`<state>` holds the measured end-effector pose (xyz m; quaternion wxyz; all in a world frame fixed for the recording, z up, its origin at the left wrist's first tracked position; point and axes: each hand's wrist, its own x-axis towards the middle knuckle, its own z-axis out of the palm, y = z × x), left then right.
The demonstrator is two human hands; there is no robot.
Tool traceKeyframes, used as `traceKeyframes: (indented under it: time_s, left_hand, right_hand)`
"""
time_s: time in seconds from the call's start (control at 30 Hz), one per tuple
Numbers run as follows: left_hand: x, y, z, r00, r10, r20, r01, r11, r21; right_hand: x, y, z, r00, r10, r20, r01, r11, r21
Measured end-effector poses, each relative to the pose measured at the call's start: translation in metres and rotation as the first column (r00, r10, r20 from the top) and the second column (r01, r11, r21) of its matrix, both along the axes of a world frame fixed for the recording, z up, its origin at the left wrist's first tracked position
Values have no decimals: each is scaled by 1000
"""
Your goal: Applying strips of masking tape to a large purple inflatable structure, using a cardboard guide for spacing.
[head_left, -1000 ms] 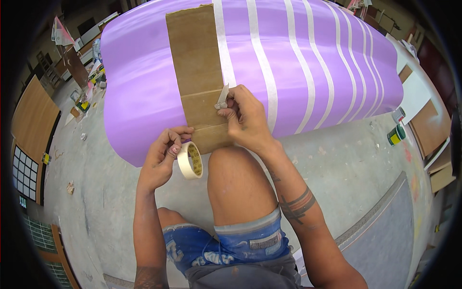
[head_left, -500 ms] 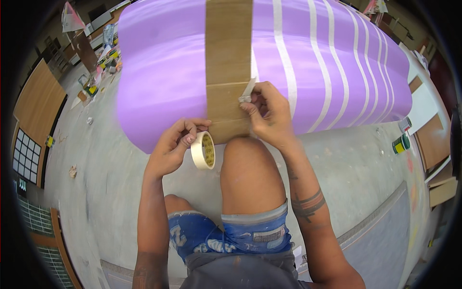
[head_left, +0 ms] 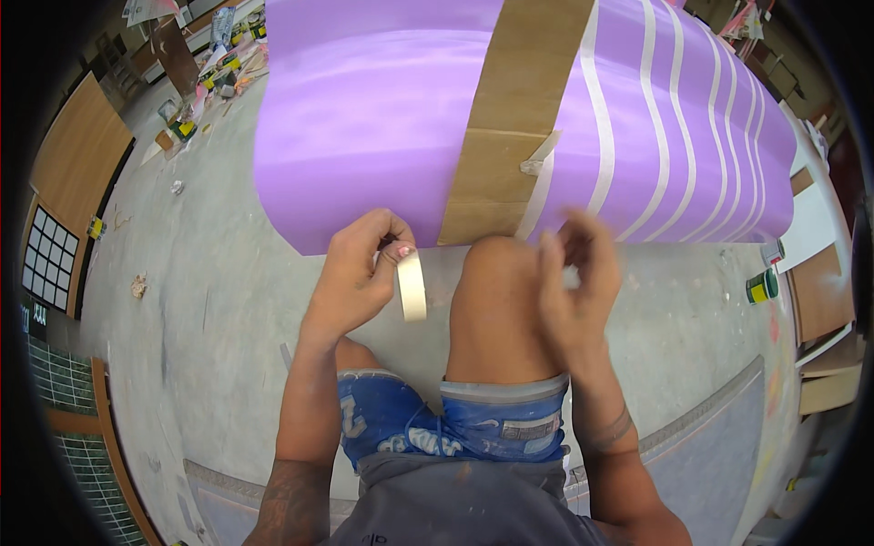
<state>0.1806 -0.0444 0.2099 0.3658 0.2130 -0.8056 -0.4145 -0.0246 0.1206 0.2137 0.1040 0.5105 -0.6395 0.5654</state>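
A roll of masking tape (head_left: pixel 412 287) hangs from the closed fingers of my left hand (head_left: pixel 360 273), just in front of the purple panel's lower edge. My right hand (head_left: pixel 581 282) is off the panel, above my raised knee, and motion smears its fingers. The large curved purple panel (head_left: pixel 364 136) carries a strip of brown paper (head_left: pixel 510 118) running down it. Along that paper's right edge lies a white tape strip (head_left: pixel 539 193), with a small crumpled piece of tape (head_left: pixel 533 166) stuck near its upper part. Several wavy white stripes cross the panel farther right.
A green paint can (head_left: pixel 761 287) stands on the grey floor at the right, beside a smaller can (head_left: pixel 772 252). Paint cans and litter (head_left: pixel 205 82) lie at the far left. A wooden board (head_left: pixel 82 150) leans at the left edge.
My right hand has let go of the tape at the paper's edge and drawn down toward me. The left hand has come off the paper with the roll. The view has shifted.
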Motion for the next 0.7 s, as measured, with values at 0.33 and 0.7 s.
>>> traceKeyframes:
  time_s: [0.33, 0.7]
  left_hand:
    - [1, 13, -13, 988, -85, 131, 74, 994, 82]
    - [-20, -6, -36, 983, 104, 151, -64, 967, -245]
  right_hand:
    - [140, 17, -59, 775, 246, 582, -346, 936, 65]
    - [150, -22, -85, 612, 54, 789, -276, 949, 149]
